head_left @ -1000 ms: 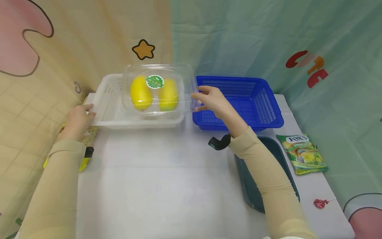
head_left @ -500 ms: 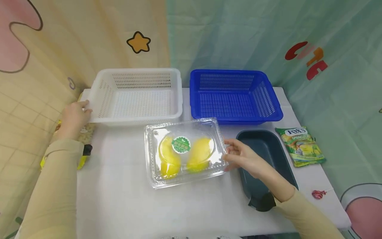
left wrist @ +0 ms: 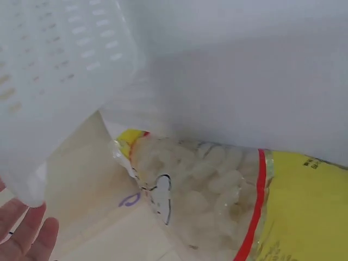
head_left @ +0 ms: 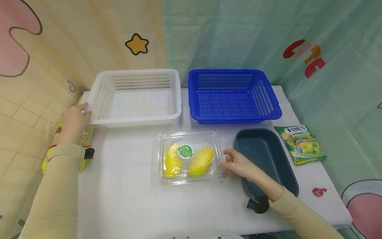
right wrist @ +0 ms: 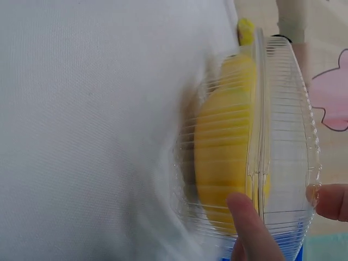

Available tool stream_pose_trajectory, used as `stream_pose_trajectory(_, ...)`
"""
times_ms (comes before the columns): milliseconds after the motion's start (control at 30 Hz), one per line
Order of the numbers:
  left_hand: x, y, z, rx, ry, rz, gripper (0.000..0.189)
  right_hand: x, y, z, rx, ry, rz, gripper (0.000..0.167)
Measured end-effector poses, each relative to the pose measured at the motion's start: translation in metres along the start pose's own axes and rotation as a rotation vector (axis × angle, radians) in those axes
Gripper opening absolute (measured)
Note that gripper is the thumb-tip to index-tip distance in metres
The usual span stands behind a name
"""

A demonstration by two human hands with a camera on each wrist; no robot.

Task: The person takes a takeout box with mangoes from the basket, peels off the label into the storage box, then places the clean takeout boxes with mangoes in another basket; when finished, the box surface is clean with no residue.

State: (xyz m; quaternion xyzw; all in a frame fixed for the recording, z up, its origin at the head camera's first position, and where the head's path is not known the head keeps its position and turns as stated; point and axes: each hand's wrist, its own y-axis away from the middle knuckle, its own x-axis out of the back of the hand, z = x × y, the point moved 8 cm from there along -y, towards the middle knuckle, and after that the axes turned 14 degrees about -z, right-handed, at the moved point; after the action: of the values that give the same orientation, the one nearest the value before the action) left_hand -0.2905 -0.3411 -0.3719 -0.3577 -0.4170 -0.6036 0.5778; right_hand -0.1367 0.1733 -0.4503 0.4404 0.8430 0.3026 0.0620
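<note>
A clear plastic clamshell box point(head_left: 191, 182) with a green-and-white label sits at the middle of the white table in the head view. Two yellow mangoes point(head_left: 202, 162) lie inside it, also visible through the ribbed side in the right wrist view. My right hand point(head_left: 240, 165) grips the box by its right end, fingers point(right wrist: 251, 228) and thumb spread over its edge. At the far left, my left hand point(head_left: 74, 122) holds the left rim of a white perforated basket point(head_left: 134, 120). Its fingertips point(left wrist: 33, 231) show beneath the basket's corner in the left wrist view.
A blue basket point(head_left: 234, 118) stands right of the white one. In front of it lies a dark teal tray point(head_left: 262, 149), partly under my right forearm. A green candy bag point(head_left: 301, 144) and red lollipop point(head_left: 319, 191) lie at the right; a yellow snack bag point(left wrist: 201, 185) is by the left edge.
My right hand has brought the clamshell box from above the white basket forward and down to the middle of the table. My left hand has stayed at the basket's rim.
</note>
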Motion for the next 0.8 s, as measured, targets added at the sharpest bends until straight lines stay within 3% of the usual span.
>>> stream_pose_trajectory(133,0.004,0.02,0.021,-0.062,0.055,0.158,0.04,0.002,-0.001,0.0,-0.007,0.017,-0.021,0.069)
stream_pose_trajectory(200,0.004,0.038,0.043,-0.137,0.096,0.227,0.037,0.003,-0.001,0.0,-0.001,0.031,-0.028,0.07)
stream_pose_trajectory(300,-0.009,0.071,0.084,-0.285,0.125,0.24,0.031,0.004,0.0,0.0,0.01,0.052,-0.034,0.071)
stream_pose_trajectory(400,-0.038,0.1,0.117,-0.385,0.144,0.159,0.028,0.004,0.001,0.002,0.022,0.059,-0.041,0.072)
stream_pose_trajectory(467,-0.066,0.113,0.131,-0.402,0.166,0.04,0.03,0.004,0.002,0.003,0.026,0.058,-0.042,0.073)
stream_pose_trajectory(533,-0.096,0.123,0.14,-0.379,0.215,-0.105,0.036,0.004,0.002,0.003,0.028,0.056,-0.04,0.073)
stream_pose_trajectory(633,-0.138,0.134,0.144,-0.292,0.318,-0.319,0.049,0.005,0.001,0.002,0.027,0.062,-0.037,0.073)
stream_pose_trajectory(733,-0.164,0.14,0.143,-0.203,0.454,-0.454,0.061,0.005,0.0,0.002,0.025,0.069,-0.04,0.073)
stream_pose_trajectory(800,-0.173,0.142,0.143,-0.164,0.521,-0.488,0.065,0.004,-0.001,0.002,0.025,0.07,-0.045,0.072)
